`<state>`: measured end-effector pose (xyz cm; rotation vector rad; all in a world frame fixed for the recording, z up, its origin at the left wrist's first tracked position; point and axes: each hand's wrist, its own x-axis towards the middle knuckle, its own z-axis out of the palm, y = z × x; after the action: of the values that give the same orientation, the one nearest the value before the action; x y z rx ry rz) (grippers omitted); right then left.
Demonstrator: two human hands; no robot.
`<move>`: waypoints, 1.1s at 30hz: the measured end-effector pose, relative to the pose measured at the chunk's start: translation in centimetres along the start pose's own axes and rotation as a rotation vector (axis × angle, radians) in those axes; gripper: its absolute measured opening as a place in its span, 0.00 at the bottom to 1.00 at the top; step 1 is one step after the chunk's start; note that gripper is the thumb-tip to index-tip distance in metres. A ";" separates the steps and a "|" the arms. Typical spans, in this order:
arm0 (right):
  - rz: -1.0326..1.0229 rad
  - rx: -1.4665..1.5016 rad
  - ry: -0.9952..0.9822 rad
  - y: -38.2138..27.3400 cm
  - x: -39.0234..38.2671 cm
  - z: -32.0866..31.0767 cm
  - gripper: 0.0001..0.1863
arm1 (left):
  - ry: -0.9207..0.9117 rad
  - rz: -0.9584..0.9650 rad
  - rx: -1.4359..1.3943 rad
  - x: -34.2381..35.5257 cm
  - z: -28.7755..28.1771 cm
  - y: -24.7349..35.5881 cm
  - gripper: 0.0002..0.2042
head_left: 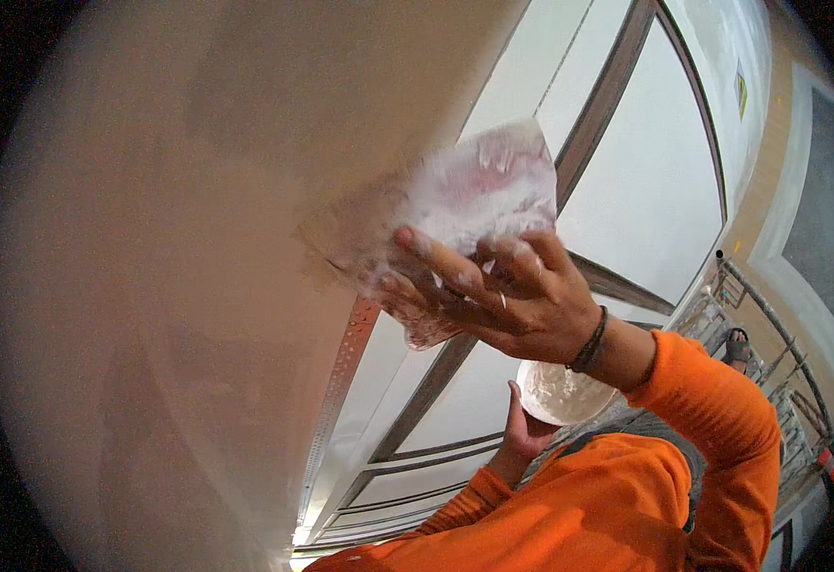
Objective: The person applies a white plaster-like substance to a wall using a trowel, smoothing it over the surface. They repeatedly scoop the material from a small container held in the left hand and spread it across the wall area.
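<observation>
My right hand (522, 296) grips a flat, pinkish scraper blade (488, 167) smeared with white paste, its fingers bent over it, one reaching along the blade. The blade lies against or very near the beige plastered surface (169, 286), at a perforated edge strip (340, 372); exact contact is unclear. Lower down, behind my right wrist, my left hand (528, 424) holds a round bowl (562, 391) of white paste, its thumb up along the side and the other fingers mostly hidden beneath.
White panels (646, 153) with dark trim run behind my hands. At the right are scaffold rails (770, 310), a sandalled foot (736, 348) on the platform, a small red object (827, 462), and a tan floor band beside a grey area (817, 191) farther down.
</observation>
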<state>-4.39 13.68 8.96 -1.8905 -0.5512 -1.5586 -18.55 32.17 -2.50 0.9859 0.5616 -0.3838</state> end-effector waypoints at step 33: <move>1.677 -0.351 0.076 5.4 -51.2 -25.7 0.18 | 0.199 -0.414 -0.070 8.6 -5.6 -6.7 0.31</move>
<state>-30.30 -4.47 -39.08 -1.5498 1.1772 -0.5083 -16.90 33.17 -14.59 0.8427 0.9587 -0.6327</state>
